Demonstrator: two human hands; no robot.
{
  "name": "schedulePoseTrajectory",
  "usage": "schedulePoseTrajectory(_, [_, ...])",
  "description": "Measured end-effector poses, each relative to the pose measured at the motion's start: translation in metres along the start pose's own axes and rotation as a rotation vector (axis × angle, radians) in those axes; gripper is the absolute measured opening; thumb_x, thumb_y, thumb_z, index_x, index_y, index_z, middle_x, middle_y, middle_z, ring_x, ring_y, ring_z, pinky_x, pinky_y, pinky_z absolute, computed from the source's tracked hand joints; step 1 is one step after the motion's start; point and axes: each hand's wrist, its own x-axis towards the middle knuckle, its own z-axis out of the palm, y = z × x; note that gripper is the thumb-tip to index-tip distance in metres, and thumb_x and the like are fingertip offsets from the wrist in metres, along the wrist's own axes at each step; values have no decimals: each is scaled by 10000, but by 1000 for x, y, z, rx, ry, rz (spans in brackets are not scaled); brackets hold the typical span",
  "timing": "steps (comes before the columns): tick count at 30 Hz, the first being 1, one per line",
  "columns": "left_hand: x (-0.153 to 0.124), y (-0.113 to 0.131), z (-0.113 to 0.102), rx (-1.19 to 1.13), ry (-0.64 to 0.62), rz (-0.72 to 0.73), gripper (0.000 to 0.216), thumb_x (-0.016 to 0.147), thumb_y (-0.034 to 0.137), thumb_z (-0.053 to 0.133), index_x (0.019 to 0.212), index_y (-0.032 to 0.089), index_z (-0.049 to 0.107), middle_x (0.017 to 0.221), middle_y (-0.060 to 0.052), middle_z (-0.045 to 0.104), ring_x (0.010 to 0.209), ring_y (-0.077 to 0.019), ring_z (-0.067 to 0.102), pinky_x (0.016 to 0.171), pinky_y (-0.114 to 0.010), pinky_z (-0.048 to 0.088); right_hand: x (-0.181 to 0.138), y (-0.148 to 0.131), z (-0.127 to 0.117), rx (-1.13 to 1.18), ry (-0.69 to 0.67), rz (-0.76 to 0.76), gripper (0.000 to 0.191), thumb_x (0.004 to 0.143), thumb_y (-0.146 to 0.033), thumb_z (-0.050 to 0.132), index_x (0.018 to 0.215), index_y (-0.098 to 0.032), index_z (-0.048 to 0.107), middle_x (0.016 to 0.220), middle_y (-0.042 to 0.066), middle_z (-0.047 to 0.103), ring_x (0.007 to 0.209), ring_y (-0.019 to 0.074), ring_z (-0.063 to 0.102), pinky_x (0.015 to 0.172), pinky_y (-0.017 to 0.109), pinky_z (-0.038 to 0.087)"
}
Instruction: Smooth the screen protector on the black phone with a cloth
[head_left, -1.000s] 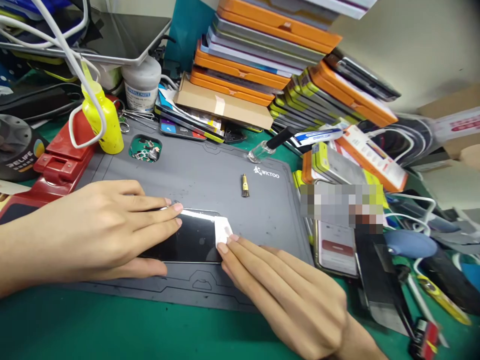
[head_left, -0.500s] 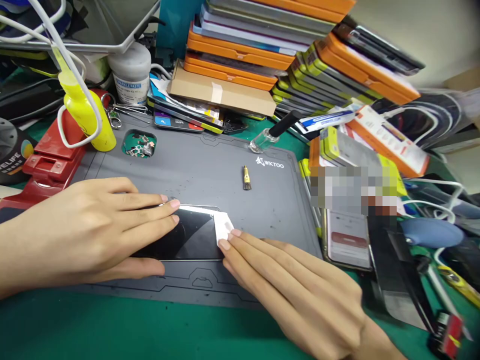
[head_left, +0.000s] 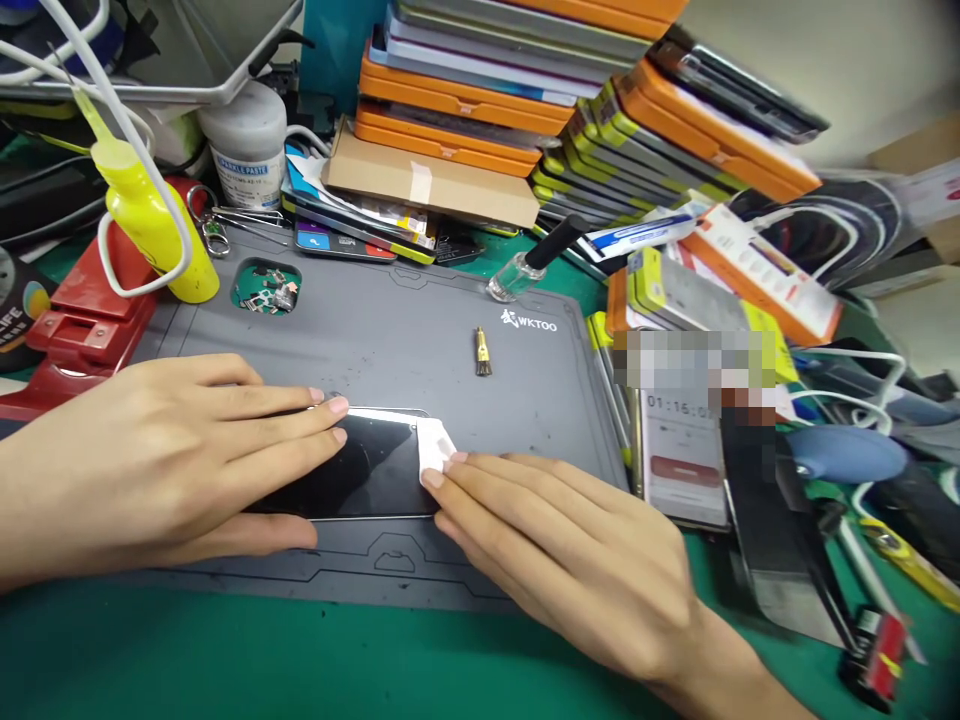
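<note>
A smartphone (head_left: pixel 375 470) with a dark glossy screen lies flat on the grey work mat (head_left: pixel 420 330). My left hand (head_left: pixel 195 450) rests across its left part, fingers over the screen towards the far edge and thumb along the near edge, steadying it. With fingertips pressed together, my right hand (head_left: pixel 577 550) holds a small folded white wipe (head_left: pixel 435 447) against the phone's right end. The phone's left end is hidden under my left hand. Behind them on the mat lies a small brass-coloured brush head (head_left: pixel 481 352).
A glass bottle with a black cap (head_left: pixel 517 275) stands tilted-looking at the mat's back edge. At left are a yellow bottle (head_left: pixel 154 220) and a red clamp-like tool (head_left: pixel 90 320). Another phone (head_left: pixel 682 460) shows a timer at right. Orange cases (head_left: pixel 465 100) are stacked behind.
The whole view has shifted slightly, so things appear further left. My left hand keeps its place on the phone, and the wipe stays at its right end under my right fingertips.
</note>
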Motion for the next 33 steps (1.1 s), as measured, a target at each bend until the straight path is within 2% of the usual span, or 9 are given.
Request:
schedulePoseTrajectory(4, [-2,-1,2,-45,-4,6,484,1035,522,678,1427,238,679,1414,-42,769,1232,-247,779,1039,-372,646,2,5,6,55,-19,87,232,1100,-229,612,1227,-89,747,1067,111,814,1041,221,752,990,410,642])
schedulePoseTrajectory(7, [-2,-2,3,-60,2,2,505,1017,508,711,1433,222,681,1408,-56,771,1233,-258,778,1045,-374,643,-1,10,10,75,-31,175,342,1130,-307,544,1350,-98,701,1235,168,735,1232,270,679,1071,469,607])
schedulePoseTrajectory(10, [-1,-2,3,-42,9,23,482,1036,508,683,1403,196,688,1395,-70,777,1221,-265,784,1003,-373,656,-4,12,12,109,-97,204,442,1144,-366,497,1473,-100,626,1499,211,581,1498,309,507,1226,522,495])
schedulePoseTrajectory(13, [0,-2,4,-14,6,46,469,1064,502,636,1375,154,685,1389,-97,776,1211,-284,788,960,-399,668,-5,10,10,161,-144,200,506,1152,-420,467,1531,-104,576,1629,205,470,1620,314,352,1331,554,352])
schedulePoseTrajectory(19, [-1,-2,4,-20,-19,24,484,1070,507,621,1401,157,664,1392,-111,772,1197,-312,793,948,-448,680,-2,-1,6,226,-227,137,550,1146,-510,443,1546,-159,582,1681,161,442,1666,303,274,1375,585,231])
schedulePoseTrajectory(21, [-2,-1,4,-39,-8,11,485,1055,512,647,1409,181,666,1392,-99,773,1203,-306,791,968,-435,680,-2,-2,6,215,-209,132,504,1148,-467,465,1529,-167,602,1679,160,446,1668,301,273,1378,588,214])
schedulePoseTrajectory(26, [-2,0,3,-113,13,-25,488,1009,493,724,1417,228,695,1399,-85,773,1196,-302,795,1025,-430,672,-3,1,6,178,-134,210,367,1121,-254,535,1446,-145,666,1639,174,492,1653,290,311,1372,562,247])
schedulePoseTrajectory(30, [-2,0,4,-122,16,-39,471,1021,510,702,1419,257,694,1391,-64,778,1179,-301,802,1006,-451,677,-2,0,4,191,-148,158,394,1119,-292,552,1452,-109,655,1631,189,513,1650,293,317,1374,550,252])
schedulePoseTrajectory(33, [-1,-1,4,-79,16,-18,467,1037,524,668,1415,250,691,1388,-68,779,1188,-297,799,984,-433,684,-1,-1,3,205,-153,131,372,1116,-294,558,1435,-143,677,1628,170,538,1641,280,343,1369,551,269])
